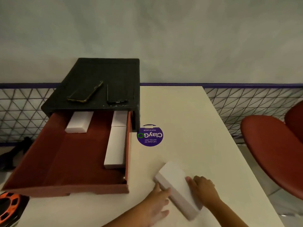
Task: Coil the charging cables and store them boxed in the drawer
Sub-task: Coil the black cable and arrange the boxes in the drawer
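A long white box [177, 187] lies closed on the white table [188, 120], near its front edge. My left hand [158, 205] grips its left long side and my right hand [202, 188] grips its right side, thumb on the lid. To the left, a red-brown drawer [68, 163] stands pulled far out of its black cabinet [101, 76]. Inside the drawer lie a white box [79, 122] at the back left and a longer white box [115, 145] along the right wall, with another white box [119, 117] behind it. No cable is visible.
Two dark phones [85, 91] [115, 95] lie on top of the cabinet. A round purple sticker [150, 135] sits on the table beside the drawer. An orange and black reel [9, 208] is at the lower left. Red chairs [272, 148] stand at the right.
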`<act>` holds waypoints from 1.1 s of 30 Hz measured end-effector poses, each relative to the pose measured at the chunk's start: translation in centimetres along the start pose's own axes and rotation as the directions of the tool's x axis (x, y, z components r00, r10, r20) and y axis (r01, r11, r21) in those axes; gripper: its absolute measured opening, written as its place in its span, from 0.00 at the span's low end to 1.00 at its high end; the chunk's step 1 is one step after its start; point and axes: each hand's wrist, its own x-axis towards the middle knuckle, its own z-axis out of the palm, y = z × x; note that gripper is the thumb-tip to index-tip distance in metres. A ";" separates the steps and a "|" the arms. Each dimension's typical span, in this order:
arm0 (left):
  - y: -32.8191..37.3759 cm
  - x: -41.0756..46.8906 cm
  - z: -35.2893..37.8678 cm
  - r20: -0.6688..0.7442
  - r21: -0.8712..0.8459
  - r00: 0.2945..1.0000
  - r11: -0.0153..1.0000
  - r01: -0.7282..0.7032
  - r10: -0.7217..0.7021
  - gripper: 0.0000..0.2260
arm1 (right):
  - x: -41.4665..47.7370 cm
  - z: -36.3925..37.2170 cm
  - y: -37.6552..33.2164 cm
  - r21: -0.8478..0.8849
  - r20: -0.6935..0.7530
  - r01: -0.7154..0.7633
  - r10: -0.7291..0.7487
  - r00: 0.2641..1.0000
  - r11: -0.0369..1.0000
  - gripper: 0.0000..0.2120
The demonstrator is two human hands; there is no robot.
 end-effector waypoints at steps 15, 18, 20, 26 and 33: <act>7.0 -6.3 -3.0 0.000 0.120 0.840 0.834 -0.539 0.543 0.34 | -4.7 -6.0 -9.8 0.862 0.109 0.110 -0.392 0.913 0.494 0.32; 9.8 -8.9 -7.4 -0.105 0.117 0.776 0.783 -0.611 0.622 0.30 | -5.4 -7.3 -15.7 0.839 0.126 0.180 -0.506 0.854 0.513 0.31; 11.1 -10.2 -10.9 -0.209 0.207 0.740 0.769 -0.606 0.639 0.27 | -5.3 -6.7 -19.7 0.845 0.145 0.157 -0.503 0.852 0.511 0.30; 11.9 -13.2 -22.2 -0.246 0.500 0.751 0.744 -0.443 0.612 0.17 | -3.2 -0.6 -31.6 0.892 0.314 -0.134 -0.378 0.871 0.432 0.17; 9.5 -15.7 -31.0 -0.283 0.767 0.590 0.548 -0.334 0.756 0.22 | -1.2 5.6 -38.5 0.717 0.471 -0.215 -0.233 0.851 0.663 0.16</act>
